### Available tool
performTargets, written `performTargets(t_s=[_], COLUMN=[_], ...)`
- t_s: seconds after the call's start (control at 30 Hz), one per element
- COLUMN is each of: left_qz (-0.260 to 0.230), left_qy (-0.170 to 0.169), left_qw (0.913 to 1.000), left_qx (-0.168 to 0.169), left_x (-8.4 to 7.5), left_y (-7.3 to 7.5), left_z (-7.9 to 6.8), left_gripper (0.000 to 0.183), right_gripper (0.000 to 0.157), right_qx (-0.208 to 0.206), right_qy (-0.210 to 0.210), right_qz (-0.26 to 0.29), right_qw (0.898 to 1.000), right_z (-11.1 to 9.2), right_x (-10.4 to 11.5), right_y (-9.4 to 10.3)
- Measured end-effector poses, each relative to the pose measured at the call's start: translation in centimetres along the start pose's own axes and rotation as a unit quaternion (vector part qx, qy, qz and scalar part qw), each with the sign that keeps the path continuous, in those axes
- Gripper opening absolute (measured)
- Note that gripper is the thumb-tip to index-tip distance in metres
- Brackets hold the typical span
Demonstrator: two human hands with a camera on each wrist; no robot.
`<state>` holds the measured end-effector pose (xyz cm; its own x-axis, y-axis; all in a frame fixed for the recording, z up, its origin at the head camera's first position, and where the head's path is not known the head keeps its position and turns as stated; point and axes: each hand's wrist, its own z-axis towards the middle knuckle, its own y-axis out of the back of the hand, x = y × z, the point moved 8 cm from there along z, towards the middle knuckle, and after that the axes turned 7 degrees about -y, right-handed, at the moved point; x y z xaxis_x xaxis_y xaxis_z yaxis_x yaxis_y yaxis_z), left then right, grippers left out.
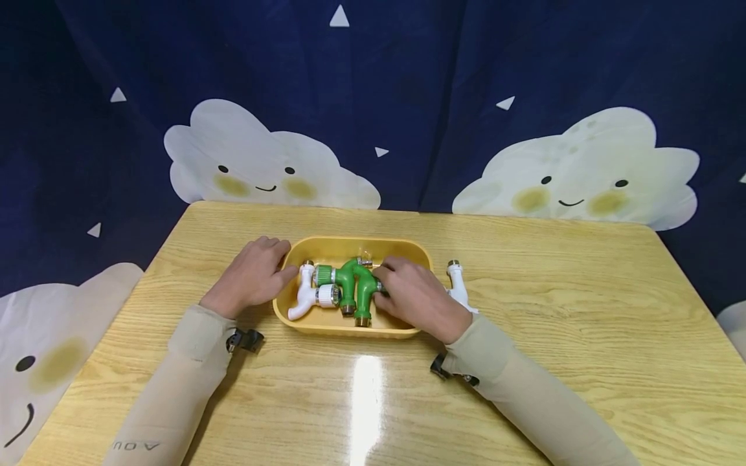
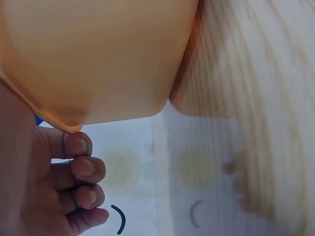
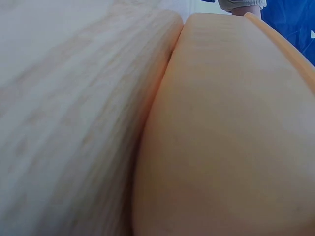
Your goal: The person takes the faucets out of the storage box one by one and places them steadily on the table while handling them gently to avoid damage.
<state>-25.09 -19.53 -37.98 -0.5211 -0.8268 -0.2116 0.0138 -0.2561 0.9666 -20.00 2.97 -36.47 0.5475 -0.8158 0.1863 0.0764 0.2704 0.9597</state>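
Observation:
A yellow plastic basin [image 1: 350, 332] stands on the table with taps lying in it. My left hand [image 1: 252, 275] holds its left end, thumb at the rim; in the left wrist view the curled fingers [image 2: 86, 168] lie outside the rim. My right hand [image 1: 416, 294] reaches over the right side into the basin, thumb and forefinger around the handle end of a green tap [image 1: 365, 292], which they mostly cover. Beside it lie another green tap [image 1: 347, 285] and a white tap [image 1: 305, 290] with a ribbed white knob. The right wrist view shows the basin's outer wall [image 3: 221, 123], not the fingers.
Another white tap [image 1: 457, 285] lies on the wooden table [image 1: 583, 336] right of the basin, partly behind my right wrist. A dark blue curtain [image 1: 419, 77] with smiling clouds hangs behind the table's far edge.

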Motion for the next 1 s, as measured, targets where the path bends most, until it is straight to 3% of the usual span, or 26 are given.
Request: performTargets(t_s=[0.33,0.67,1.0], left_qz=[0.005,0.004,-0.005], left_qy=[-0.005,-0.004,-0.002], left_qw=[0.9999,1.0000,1.0000], left_qx=[-0.008,-0.007,-0.001], left_x=[-0.2,0.0,-0.1], left_y=[0.3,0.2,0.0], left_z=[-0.1,-0.3,-0.2], left_gripper=[0.023,0.023,0.023], right_gripper=[0.014,0.014,0.025], right_qx=[-0.019,-0.021,-0.039], right_qy=[0.013,0.018,0.007], right_qz=[-0.002,-0.012,-0.010], right_qw=[1.000,1.000,0.999], right_z=[-0.2,-0.4,-1.0], right_x=[0.4,0.9,0.6], right_y=[1.6,1.8,2.8])
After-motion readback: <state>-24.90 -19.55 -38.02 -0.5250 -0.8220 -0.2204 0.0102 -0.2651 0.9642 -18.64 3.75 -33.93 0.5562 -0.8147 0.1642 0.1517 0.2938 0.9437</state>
